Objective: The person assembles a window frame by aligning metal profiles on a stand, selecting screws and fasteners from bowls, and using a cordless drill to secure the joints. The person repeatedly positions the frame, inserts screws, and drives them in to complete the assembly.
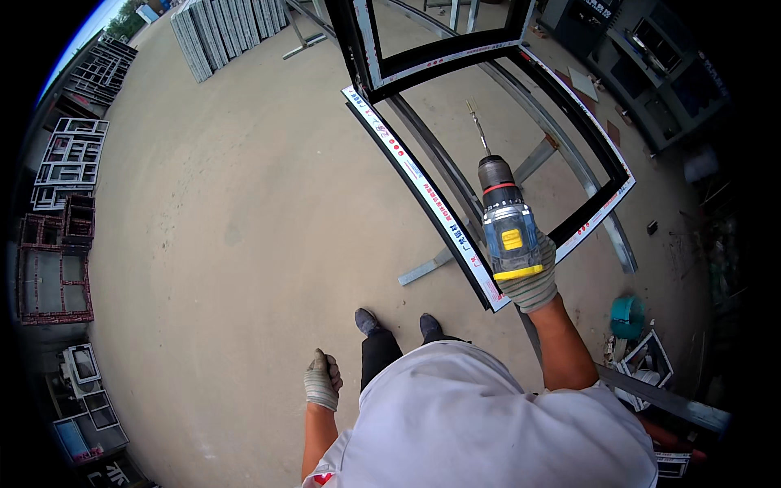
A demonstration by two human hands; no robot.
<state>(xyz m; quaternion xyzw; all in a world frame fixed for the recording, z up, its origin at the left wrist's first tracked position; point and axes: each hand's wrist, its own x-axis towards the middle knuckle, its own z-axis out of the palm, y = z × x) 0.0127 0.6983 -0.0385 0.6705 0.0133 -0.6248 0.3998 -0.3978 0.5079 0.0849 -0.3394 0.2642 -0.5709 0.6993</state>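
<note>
My right hand (533, 283), in a striped knit glove, is wrapped round the grip of a cordless drill (508, 220) with a blue-grey body and yellow parts. Its long thin bit (478, 128) points away from me, over the opening of a black window frame (443, 213) covered with white printed film. The near corner of that frame lies just beside the drill. Low at my left side hangs my left hand (323, 379), also gloved, its fingers curled closed. Whatever they may hold is hidden.
Grey metal rails of a stand (533, 102) carry the frame, and one foot (425, 267) sticks out leftward. Grey machinery (651, 73) stands far right, a teal bucket (627, 316) near right. Stacked frames (71, 163) line the left side; grey panels (232, 32) lean at the back.
</note>
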